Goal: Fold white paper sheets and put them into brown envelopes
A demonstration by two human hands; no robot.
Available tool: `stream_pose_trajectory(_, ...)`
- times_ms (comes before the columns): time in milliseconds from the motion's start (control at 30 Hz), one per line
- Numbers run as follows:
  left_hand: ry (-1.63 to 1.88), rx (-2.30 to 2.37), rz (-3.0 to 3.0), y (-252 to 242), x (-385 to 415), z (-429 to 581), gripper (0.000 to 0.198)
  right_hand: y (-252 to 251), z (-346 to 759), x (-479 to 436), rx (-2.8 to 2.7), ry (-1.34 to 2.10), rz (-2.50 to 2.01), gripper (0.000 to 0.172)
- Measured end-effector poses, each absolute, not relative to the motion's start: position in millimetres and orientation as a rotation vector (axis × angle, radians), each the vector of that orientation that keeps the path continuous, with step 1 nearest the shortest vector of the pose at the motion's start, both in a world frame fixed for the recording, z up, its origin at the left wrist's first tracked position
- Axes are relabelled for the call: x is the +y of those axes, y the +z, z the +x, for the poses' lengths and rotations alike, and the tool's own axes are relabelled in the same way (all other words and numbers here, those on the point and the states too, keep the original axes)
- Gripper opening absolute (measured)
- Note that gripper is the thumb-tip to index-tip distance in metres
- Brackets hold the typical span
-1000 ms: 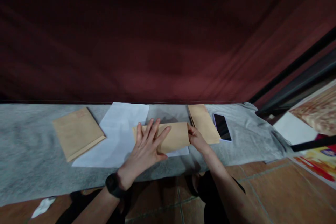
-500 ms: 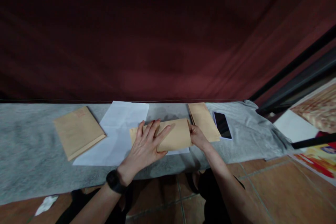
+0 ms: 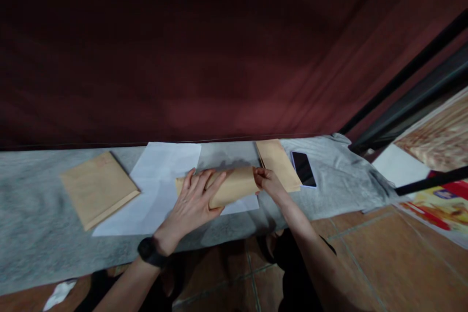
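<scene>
A brown paper envelope (image 3: 234, 187) lies across the white sheets in front of me, bowed upward along its length. My left hand (image 3: 195, 200) is laid over its left part, fingers spread on top and the thumb at the near edge, holding it. At the right end, my right hand (image 3: 268, 180) pinches the envelope's edge between thumb and fingers. Some of those fingertips are hidden behind the paper. White paper (image 3: 161, 170) shows to the left of the envelope and under its near side.
Another brown envelope (image 3: 98, 187) lies at the left, overlapping the white paper. More brown envelopes (image 3: 280, 161) are at the right, beside a phone (image 3: 304, 169). Grey cloth (image 3: 340, 185) covers the bench, with a dark red curtain (image 3: 219, 83) behind it.
My right hand has risen slightly along the envelope's right end, and the envelope has become more bowed. The whole view has shifted a little. My left hand keeps its hold.
</scene>
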State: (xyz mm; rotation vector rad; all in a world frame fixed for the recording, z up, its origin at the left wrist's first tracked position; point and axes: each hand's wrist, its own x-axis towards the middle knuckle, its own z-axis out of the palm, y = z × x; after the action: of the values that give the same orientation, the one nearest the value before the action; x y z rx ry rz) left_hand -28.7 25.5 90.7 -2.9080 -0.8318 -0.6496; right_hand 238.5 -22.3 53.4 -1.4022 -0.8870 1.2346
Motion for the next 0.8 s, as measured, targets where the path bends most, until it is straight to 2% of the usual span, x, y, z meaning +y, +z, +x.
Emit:
stream_pose_trajectory(233,-0.646,-0.844,-2.89,94.7,39.7,-44.6,0.097,64.0,240.1,-29.2,-0.838,1.203,-1.363,0.038)
stream_pose_trajectory(433,-0.585,-0.892,-2.895,90.6,40.5,-48.3,0.105,70.9,231.2,-41.0,-1.024,0.859,-1.332,0.032)
stream_pose_trajectory(533,-0.557,-0.832,-2.913,88.5,38.9,-46.7,0.102,64.9,227.3,-42.1,-1.09,0.962,-1.278,0.035)
stream_pose_trajectory(700,-0.526,-0.807,-2.906,87.7,40.3,-45.7,0.091,48.6,236.2,-36.5,-1.065,1.056,-1.392,0.05)
stream_pose_trajectory(800,-0.556,-0.879,-2.875,88.4,45.6,-50.5,0.093,46.2,244.8,-36.4,-1.026,1.028,-1.432,0.045)
